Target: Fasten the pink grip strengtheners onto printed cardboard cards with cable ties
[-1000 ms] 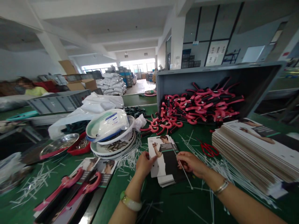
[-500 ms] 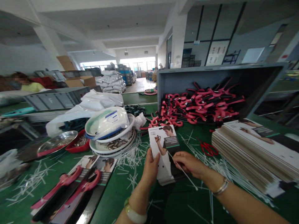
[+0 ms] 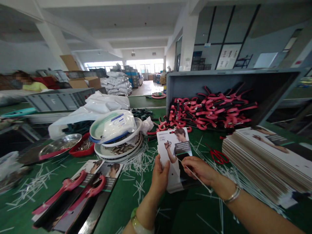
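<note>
My left hand (image 3: 159, 177) is closed on the left edge of a small stack of printed backing cards (image 3: 163, 140), its thumb lying across the front. The cards stand tilted up from the green table. My right hand (image 3: 200, 169) pinches a thin white cable tie (image 3: 204, 185), whose upper end meets the front card near its middle; whether it passes through a hole I cannot tell. To the left lie two pink and black hand grip strengtheners (image 3: 96, 188) on their own cards. Loose cable ties (image 3: 140, 159) are scattered around.
A grey crate (image 3: 195, 79) tipped on its side spills pink hand grips (image 3: 212, 110). Red-handled scissors (image 3: 219, 157) and a tall stack of cards (image 3: 255, 165) lie to the right. Bowls of metal parts (image 3: 122, 150) and a red tray (image 3: 83, 146) stand left. A person (image 3: 31, 85) is far left.
Both hands, with the cards and cable tie, have shifted slightly right in view. The card front faces me a little more squarely. The grips remain the same.
</note>
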`<action>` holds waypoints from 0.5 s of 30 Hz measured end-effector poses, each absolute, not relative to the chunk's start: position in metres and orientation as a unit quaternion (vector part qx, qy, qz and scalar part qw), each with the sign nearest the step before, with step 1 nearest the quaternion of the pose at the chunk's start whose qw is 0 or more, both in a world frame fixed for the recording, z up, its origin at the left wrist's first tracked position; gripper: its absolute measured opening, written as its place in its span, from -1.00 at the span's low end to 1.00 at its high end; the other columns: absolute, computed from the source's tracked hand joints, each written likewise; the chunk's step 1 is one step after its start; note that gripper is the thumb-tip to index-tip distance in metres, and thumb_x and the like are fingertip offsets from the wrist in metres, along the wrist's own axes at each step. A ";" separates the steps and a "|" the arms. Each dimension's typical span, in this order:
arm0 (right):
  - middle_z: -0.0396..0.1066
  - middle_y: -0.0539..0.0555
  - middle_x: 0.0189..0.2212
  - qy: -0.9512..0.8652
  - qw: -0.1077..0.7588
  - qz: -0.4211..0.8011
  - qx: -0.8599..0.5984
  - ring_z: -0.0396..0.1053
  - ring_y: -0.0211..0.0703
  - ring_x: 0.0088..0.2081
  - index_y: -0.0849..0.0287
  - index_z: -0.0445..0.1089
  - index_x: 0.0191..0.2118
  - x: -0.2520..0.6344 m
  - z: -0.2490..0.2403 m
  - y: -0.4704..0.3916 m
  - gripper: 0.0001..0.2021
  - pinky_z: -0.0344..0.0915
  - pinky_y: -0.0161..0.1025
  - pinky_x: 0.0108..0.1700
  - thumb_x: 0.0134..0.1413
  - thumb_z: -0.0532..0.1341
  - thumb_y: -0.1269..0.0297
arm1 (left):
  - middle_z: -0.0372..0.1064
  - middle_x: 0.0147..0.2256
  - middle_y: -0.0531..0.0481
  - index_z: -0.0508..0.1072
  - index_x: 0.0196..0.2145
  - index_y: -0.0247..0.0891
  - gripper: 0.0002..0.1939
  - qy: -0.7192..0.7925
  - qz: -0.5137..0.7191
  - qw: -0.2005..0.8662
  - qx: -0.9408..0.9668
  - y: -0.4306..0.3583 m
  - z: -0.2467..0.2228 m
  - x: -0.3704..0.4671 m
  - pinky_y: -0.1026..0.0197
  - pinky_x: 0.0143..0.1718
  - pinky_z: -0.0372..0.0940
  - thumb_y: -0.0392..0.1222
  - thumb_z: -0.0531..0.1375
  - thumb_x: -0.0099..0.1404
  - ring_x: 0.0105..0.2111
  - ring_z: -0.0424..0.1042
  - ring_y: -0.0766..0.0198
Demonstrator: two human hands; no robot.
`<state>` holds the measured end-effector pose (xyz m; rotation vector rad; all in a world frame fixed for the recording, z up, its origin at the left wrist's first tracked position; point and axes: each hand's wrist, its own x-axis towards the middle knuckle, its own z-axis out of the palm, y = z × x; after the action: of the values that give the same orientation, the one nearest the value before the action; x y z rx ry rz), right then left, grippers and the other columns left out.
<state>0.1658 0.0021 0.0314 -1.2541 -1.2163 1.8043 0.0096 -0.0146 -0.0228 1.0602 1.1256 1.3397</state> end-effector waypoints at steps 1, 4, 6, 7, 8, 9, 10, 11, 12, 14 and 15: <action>0.08 -0.18 -0.77 -0.460 0.310 0.683 -0.475 -0.13 -0.47 -0.73 0.17 0.15 -0.59 0.165 0.031 0.002 -0.81 -0.33 -0.38 -0.67 -0.21 0.18 0.22 | 0.41 -0.13 -0.08 0.14 0.03 -0.17 -0.50 0.435 0.573 0.544 0.432 -0.016 -0.021 0.011 0.14 -0.16 0.30 -0.01 0.16 0.17 -0.20 0.43 0.18; 0.06 -0.19 -0.76 -0.464 0.322 0.675 -0.475 -0.14 -0.49 -0.73 0.17 0.14 -0.58 0.162 0.028 0.002 -0.74 -0.33 -0.38 -0.66 -0.20 0.22 0.15 | 0.43 -0.17 -0.04 0.19 0.01 -0.14 -0.43 0.352 0.595 0.618 0.375 -0.020 -0.017 0.014 0.15 -0.19 0.31 -0.08 0.27 0.06 -0.23 0.44 0.18; 0.06 -0.20 -0.75 -0.473 0.324 0.662 -0.482 -0.15 -0.50 -0.73 0.17 0.15 -0.57 0.160 0.027 0.002 -0.70 -0.34 -0.38 -0.66 -0.21 0.24 0.09 | 0.45 -0.19 -0.02 0.21 0.03 -0.14 -0.34 0.344 0.584 0.649 0.345 -0.022 -0.014 0.016 0.16 -0.19 0.31 -0.16 0.33 -0.03 -0.24 0.45 0.17; 0.07 -0.20 -0.75 -0.477 0.318 0.658 -0.489 -0.15 -0.50 -0.73 0.17 0.16 -0.56 0.159 0.027 0.003 -0.68 -0.35 -0.38 -0.66 -0.23 0.25 0.06 | 0.45 -0.20 -0.03 0.22 0.04 -0.16 -0.30 0.348 0.578 0.658 0.335 -0.023 -0.013 0.017 0.16 -0.20 0.31 -0.18 0.35 -0.07 -0.24 0.45 0.16; 0.08 -0.19 -0.75 -0.480 0.311 0.653 -0.496 -0.14 -0.49 -0.73 0.17 0.17 -0.56 0.159 0.027 0.004 -0.67 -0.36 -0.37 -0.66 -0.25 0.26 0.04 | 0.46 -0.21 -0.03 0.23 0.05 -0.17 -0.27 0.355 0.572 0.662 0.329 -0.023 -0.013 0.018 0.16 -0.21 0.31 -0.19 0.36 -0.10 -0.25 0.45 0.16; 0.09 -0.19 -0.75 -0.485 0.306 0.646 -0.504 -0.13 -0.49 -0.73 0.17 0.18 -0.55 0.158 0.028 0.004 -0.66 -0.35 -0.38 -0.65 -0.27 0.27 0.02 | 0.47 -0.21 -0.05 0.24 0.06 -0.19 -0.25 0.364 0.569 0.660 0.329 -0.023 -0.012 0.019 0.16 -0.21 0.31 -0.17 0.37 -0.11 -0.25 0.45 0.14; 0.10 -0.18 -0.75 -0.490 0.304 0.638 -0.510 -0.11 -0.48 -0.72 0.17 0.18 -0.56 0.157 0.028 0.005 -0.65 -0.33 -0.38 -0.65 -0.28 0.28 0.01 | 0.47 -0.21 -0.07 0.24 0.06 -0.20 -0.24 0.375 0.570 0.652 0.332 -0.023 -0.012 0.020 0.16 -0.22 0.32 -0.14 0.38 -0.12 -0.25 0.46 0.13; 0.10 -0.18 -0.75 -0.497 0.304 0.629 -0.515 -0.10 -0.48 -0.72 0.18 0.18 -0.57 0.156 0.028 0.006 -0.64 -0.31 -0.38 -0.65 -0.28 0.28 0.00 | 0.48 -0.20 -0.09 0.26 0.05 -0.22 -0.24 0.386 0.571 0.640 0.339 -0.023 -0.012 0.021 0.15 -0.21 0.32 -0.11 0.39 -0.12 -0.23 0.46 0.11; 0.10 -0.17 -0.75 -0.502 0.306 0.621 -0.518 -0.09 -0.47 -0.71 0.18 0.18 -0.58 0.156 0.028 0.007 -0.63 -0.28 -0.39 -0.64 -0.28 0.28 -0.01 | 0.48 -0.20 -0.11 0.29 0.03 -0.24 -0.25 0.397 0.571 0.628 0.349 -0.022 -0.012 0.022 0.14 -0.21 0.32 -0.08 0.39 -0.13 -0.23 0.46 0.09; 0.10 -0.17 -0.75 -0.510 0.306 0.612 -0.521 -0.07 -0.46 -0.69 0.18 0.18 -0.60 0.156 0.027 0.007 -0.63 -0.22 -0.39 -0.62 -0.25 0.27 -0.01 | 0.49 -0.24 -0.16 0.37 -0.04 -0.30 -0.31 0.415 0.561 0.618 0.362 -0.021 -0.013 0.023 0.11 -0.23 0.33 -0.05 0.39 -0.14 -0.25 0.47 0.06; 0.11 -0.16 -0.75 -0.513 0.302 0.611 -0.522 -0.05 -0.45 -0.69 0.18 0.18 -0.60 0.156 0.027 0.006 -0.63 -0.20 -0.39 -0.62 -0.25 0.28 0.00 | 0.49 -0.26 -0.17 0.40 -0.08 -0.33 -0.35 0.423 0.556 0.618 0.362 -0.020 -0.014 0.023 0.10 -0.23 0.33 -0.04 0.39 -0.14 -0.27 0.47 0.05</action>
<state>0.1563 0.0059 0.0266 -1.3834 -1.3611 1.6187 0.0226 -0.0196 -0.0135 0.8321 0.9727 1.2795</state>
